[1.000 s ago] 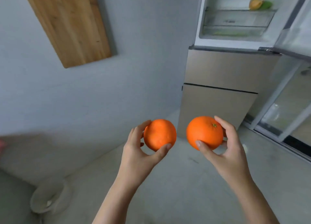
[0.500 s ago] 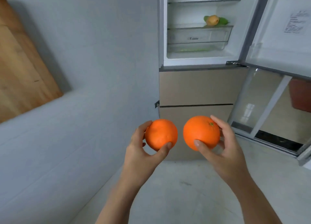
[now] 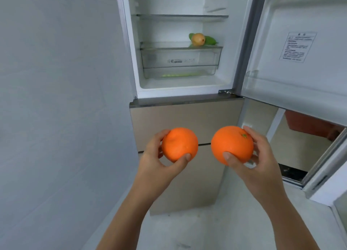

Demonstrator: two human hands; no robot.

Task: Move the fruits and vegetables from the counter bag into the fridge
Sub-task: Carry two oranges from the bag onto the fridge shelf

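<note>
While the white fridge (image 3: 180,43) stands open ahead, the left hand (image 3: 157,159) grips one round orange fruit (image 3: 179,144) and the right hand (image 3: 261,161) another (image 3: 231,145), both well short of the shelves. With both hands full, either smooth fruit could slip and roll across the floor.

The left hand (image 3: 156,160) holds one orange (image 3: 179,144) and the right hand (image 3: 258,160) another orange (image 3: 231,144), side by side and apart, in front of the fridge (image 3: 185,122). Behind and above them, a pear (image 3: 198,39) sits on the shelf (image 3: 180,46) over a drawer (image 3: 180,59), with the open door (image 3: 300,61) to the right
</note>
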